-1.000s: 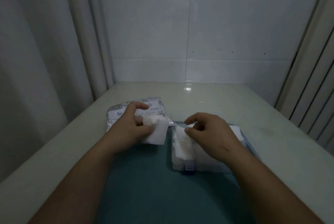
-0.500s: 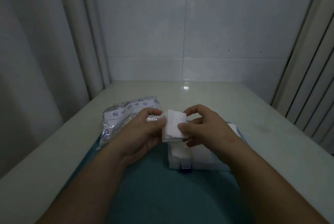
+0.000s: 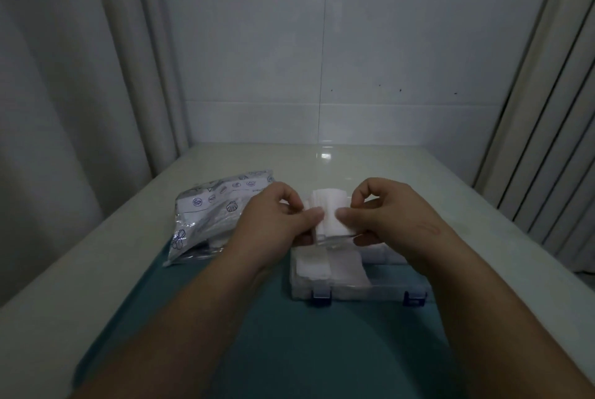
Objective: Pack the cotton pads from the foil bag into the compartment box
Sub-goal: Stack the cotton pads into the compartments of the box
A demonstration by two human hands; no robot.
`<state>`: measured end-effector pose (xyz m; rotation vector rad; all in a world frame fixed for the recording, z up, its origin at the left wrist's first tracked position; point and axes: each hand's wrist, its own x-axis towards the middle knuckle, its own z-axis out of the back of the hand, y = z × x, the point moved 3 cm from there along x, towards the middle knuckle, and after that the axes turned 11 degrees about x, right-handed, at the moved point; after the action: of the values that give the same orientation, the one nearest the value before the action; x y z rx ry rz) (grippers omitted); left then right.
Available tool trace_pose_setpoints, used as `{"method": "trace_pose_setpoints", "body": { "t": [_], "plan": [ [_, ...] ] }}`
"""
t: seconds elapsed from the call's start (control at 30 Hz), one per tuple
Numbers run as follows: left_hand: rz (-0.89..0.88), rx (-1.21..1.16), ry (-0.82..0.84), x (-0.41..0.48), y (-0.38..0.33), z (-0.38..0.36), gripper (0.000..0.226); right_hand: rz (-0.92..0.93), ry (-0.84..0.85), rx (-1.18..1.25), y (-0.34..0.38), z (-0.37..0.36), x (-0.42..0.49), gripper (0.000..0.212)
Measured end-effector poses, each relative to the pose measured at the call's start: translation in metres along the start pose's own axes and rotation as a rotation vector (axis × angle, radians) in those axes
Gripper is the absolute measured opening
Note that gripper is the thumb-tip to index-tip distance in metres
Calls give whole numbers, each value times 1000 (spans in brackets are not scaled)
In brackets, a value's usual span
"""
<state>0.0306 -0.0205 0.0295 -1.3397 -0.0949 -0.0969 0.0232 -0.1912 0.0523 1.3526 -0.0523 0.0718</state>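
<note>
Pinching 1 stack of cotton pads (image 3: pixel 330 212) with curled fingers, my left hand (image 3: pixel 277 224) and right hand (image 3: pixel 389 215) hold it upright just above the compartment box (image 3: pixel 363 294), which already has pads inside. If either pinch slackens, the thin sheets could fan apart and spill onto the mat (image 3: pixel 289 350). The pads are white, square, soft-edged; the foil bag (image 3: pixel 209 218) lies left

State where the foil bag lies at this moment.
In the head view the foil bag lies on the left of the table, just left of the left hand, its near edge on the teal mat.
</note>
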Motion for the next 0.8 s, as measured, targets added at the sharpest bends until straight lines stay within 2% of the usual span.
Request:
{"method": "trace_pose_setpoints", "body": {
  "t": [0.27, 0.47, 0.67, 0.8],
  "plan": [
    [3, 223, 66, -1, -7, -42, 23, -192, 11, -187, -3, 33, 2, 12],
    [-52, 539, 75, -4, -4, -65, 13, -298, 71, -351, -6, 44, 1, 10],
    [-131, 783, 62, -4, -11, -72, 6, -380, 122, -400, -11, 44, 1, 12],
    [-98, 844, 82, -3, -7, -74, 13, -426, 153, -432, -17, 41, 3, 12]
  ]
}}
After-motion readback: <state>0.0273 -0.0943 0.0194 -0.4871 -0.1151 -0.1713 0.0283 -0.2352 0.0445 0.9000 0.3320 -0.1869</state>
